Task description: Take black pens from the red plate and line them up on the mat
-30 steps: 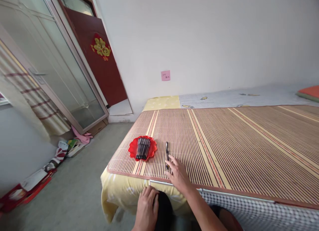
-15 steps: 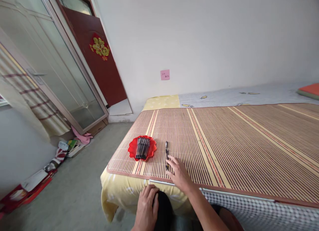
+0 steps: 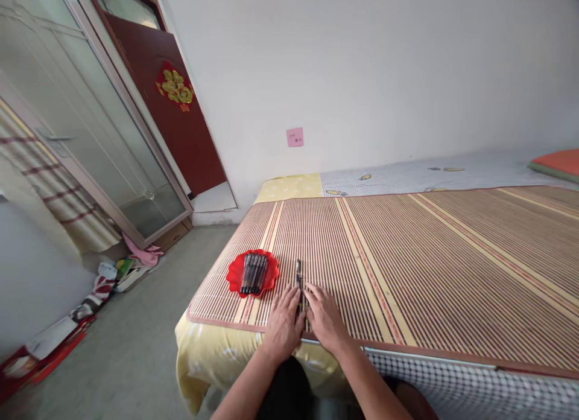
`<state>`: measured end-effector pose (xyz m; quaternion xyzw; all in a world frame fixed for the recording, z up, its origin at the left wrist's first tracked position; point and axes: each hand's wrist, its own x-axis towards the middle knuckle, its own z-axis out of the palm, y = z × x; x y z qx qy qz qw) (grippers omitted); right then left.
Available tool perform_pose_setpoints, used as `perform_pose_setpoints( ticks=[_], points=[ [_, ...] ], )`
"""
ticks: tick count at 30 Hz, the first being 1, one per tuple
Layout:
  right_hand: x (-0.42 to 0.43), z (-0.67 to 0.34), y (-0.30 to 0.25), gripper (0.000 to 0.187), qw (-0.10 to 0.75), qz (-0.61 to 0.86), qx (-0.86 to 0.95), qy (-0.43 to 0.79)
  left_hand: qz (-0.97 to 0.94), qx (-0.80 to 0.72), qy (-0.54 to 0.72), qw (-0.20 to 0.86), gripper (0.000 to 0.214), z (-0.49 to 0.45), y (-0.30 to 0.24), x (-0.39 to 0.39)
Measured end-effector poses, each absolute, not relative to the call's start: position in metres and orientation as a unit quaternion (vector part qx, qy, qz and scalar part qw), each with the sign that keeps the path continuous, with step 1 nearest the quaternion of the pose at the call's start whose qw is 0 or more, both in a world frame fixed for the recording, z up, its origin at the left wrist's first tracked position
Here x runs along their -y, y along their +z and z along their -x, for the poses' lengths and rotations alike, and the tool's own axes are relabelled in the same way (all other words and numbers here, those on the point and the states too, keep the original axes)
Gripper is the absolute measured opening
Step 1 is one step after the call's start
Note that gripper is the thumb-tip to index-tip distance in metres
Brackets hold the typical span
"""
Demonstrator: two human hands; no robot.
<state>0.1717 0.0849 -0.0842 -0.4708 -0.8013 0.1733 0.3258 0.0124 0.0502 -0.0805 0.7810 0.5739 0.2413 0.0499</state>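
Observation:
A single black pen (image 3: 298, 269) lies on the striped mat (image 3: 316, 233), its far end pointing away from me and its near part partly hidden between my hands. Along its left side, my left hand (image 3: 284, 320) rests with fingers stretched forward. My right hand (image 3: 324, 317) lies on the other side, fingers loosely extended and fingertips close to the pen; I cannot tell whether they touch it. Left of the hands sits a red wavy-edged plate (image 3: 231, 276), which holds several black pens (image 3: 254, 274) side by side.
The mat covers a bed with yellow bedding (image 3: 221, 350) at its near left corner. A pink note (image 3: 295, 137) is stuck on the white wall. An orange cushion (image 3: 558, 162) lies at far right. Various items line the floor at left, near the glass door (image 3: 113, 124).
My left hand has moved from my knee up and forward onto the mat, beside the pen. My right hand stays at the pen's right side. The view has shifted slightly.

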Motion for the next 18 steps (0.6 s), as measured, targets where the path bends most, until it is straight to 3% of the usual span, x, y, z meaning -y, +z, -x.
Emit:
perform_pose_setpoints(
  ticks=[18],
  points=[
    [-0.0860,-0.1717,-0.0849,0.061,0.288,0.475,0.818,0.148,-0.779,-0.565,0.267,0.044,0.048,-0.0125,-0.0839,-0.0454]
  ],
)
